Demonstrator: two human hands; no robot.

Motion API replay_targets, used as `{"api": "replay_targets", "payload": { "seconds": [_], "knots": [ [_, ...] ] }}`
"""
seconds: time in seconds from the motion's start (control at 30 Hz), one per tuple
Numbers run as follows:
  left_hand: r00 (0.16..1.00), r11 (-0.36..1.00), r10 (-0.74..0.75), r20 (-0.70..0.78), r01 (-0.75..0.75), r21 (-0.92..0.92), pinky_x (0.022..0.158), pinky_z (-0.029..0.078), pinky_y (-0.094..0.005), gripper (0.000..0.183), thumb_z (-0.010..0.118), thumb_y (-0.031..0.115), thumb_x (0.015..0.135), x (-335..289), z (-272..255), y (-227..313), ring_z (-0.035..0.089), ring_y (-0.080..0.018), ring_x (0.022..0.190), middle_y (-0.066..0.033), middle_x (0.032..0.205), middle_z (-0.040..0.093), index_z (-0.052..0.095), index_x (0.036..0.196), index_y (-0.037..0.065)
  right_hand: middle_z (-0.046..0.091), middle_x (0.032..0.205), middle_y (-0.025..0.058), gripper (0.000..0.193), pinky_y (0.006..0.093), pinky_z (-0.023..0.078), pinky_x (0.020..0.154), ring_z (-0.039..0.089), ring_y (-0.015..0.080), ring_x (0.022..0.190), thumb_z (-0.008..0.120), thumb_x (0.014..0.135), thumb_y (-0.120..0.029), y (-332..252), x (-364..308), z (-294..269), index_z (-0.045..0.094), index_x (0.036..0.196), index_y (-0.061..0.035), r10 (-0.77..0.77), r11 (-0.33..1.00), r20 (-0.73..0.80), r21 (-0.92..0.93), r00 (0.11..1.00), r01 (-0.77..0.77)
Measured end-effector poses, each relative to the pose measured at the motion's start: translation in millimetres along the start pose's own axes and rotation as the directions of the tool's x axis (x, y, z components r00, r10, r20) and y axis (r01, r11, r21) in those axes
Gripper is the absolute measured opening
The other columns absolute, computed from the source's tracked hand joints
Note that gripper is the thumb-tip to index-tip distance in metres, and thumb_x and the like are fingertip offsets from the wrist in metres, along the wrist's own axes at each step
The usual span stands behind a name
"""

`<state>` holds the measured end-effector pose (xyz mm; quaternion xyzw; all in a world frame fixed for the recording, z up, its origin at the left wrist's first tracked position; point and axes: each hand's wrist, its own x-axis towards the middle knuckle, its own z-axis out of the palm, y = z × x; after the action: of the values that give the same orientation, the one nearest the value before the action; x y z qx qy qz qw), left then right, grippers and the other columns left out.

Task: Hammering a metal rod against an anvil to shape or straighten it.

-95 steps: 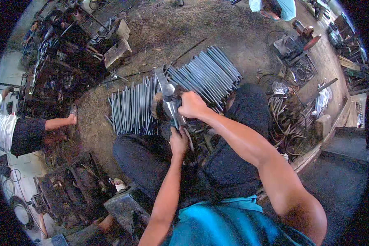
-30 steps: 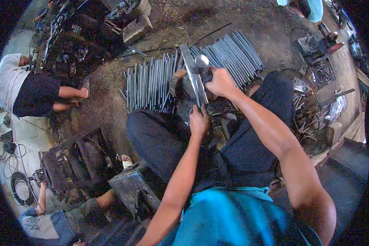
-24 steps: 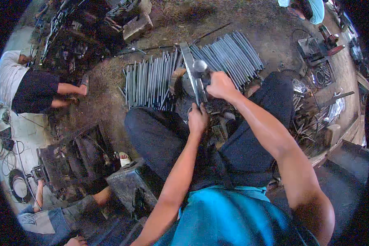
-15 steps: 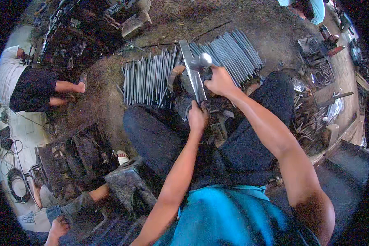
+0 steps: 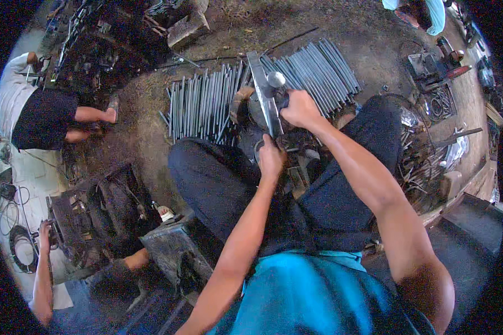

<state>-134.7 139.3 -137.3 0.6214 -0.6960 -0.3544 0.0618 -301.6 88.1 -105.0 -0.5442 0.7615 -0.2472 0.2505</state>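
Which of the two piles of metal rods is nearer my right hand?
The right pile of slender grey metal rods: it lies beyond your right hand, while the left pile lies left of the flat silver metal bar.

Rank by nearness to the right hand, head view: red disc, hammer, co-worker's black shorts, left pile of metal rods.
From the right hand:
1. Hammer: in its grip.
2. Left pile of metal rods: on the ground, to its left.
3. Red disc: upper right.
4. Black shorts: far left.
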Motion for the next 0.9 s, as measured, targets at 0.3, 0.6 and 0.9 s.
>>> {"api": "replay_targets", "payload": {
  "seconds": [0.3,0.6,0.9],
  "knots": [
    [0.998,0.998,-0.056,-0.034,0.056,0.005,0.071,0.046,-0.0586,0.037,0.050,0.031,0.093,-6.6,-12.8,21.6,0.060,-0.0516,0.081,-0.0331,0.082,0.062,0.048,0.107,-0.003,0.063,0.085,0.0307,0.044,0.0495,0.051,0.079,0.063,0.0444,0.085,0.066,0.063,-0.017,2.9,-2.5,1.4,0.060,0.100,0.0067,-0.062,0.985,-0.084,0.155,0.995,0.075],
    [0.995,0.999,-0.035,-0.091,0.037,0.021,0.074,0.047,-0.0566,0.040,0.044,0.035,0.095,-13.3,-14.8,16.5,0.062,-0.0499,0.081,-0.0331,0.082,0.063,0.050,0.103,-0.004,0.064,0.087,0.0309,0.041,0.0480,0.051,0.081,0.063,0.0448,0.087,0.066,0.063,-0.017,-20.6,-6.7,-12.2,0.061,0.095,0.0090,-0.120,0.956,-0.233,0.236,0.965,0.176],
    [0.993,0.999,-0.040,-0.110,0.044,0.028,0.070,0.047,-0.0582,0.031,0.046,0.029,0.095,-15.4,-10.7,14.3,0.061,-0.0498,0.078,-0.0313,0.079,0.063,0.046,0.098,-0.002,0.063,0.084,0.0325,0.040,0.0479,0.050,0.080,0.062,0.0463,0.086,0.067,0.063,-0.017,-17.9,-3.4,-12.0,0.061,0.093,0.0085,-0.049,0.992,-0.049,0.111,0.998,0.054]
  ]
}}
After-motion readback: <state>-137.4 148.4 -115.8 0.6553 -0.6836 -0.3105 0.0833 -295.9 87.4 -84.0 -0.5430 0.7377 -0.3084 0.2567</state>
